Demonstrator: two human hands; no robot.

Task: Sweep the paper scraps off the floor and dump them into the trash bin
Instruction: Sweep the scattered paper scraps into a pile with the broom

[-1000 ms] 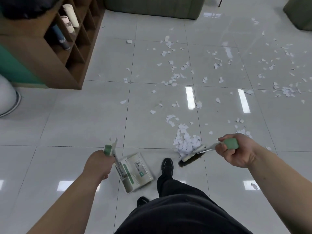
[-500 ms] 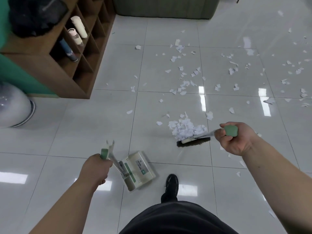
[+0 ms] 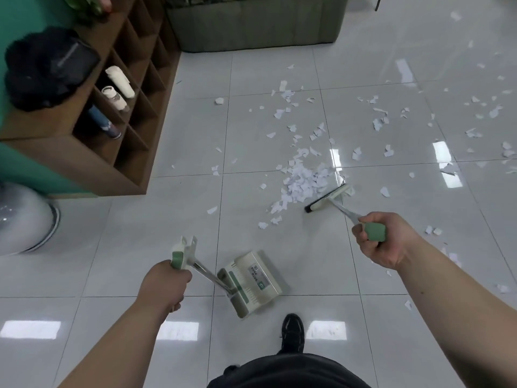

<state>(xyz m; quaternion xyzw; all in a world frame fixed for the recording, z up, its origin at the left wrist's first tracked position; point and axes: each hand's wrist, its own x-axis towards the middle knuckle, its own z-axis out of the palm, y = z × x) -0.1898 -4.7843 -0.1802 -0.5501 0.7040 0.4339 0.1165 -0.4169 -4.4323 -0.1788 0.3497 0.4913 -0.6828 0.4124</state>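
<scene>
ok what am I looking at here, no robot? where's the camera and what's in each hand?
No robot: a person with a camera on the head, looking down at their own arms. There is only this one view. The left hand grips the long handle of a cream dustpan; the right hand grips a broom whose head sits beside a pile of paper scraps. More scraps lie scattered over the tiled floor. A wooden shelf stands at the left, and a black shoe shows below.

Wooden shelf (image 3: pixel 84 166) holds 3 bottles (image 3: pixel 115 99), black bag (image 3: pixel 42 68) atop
</scene>
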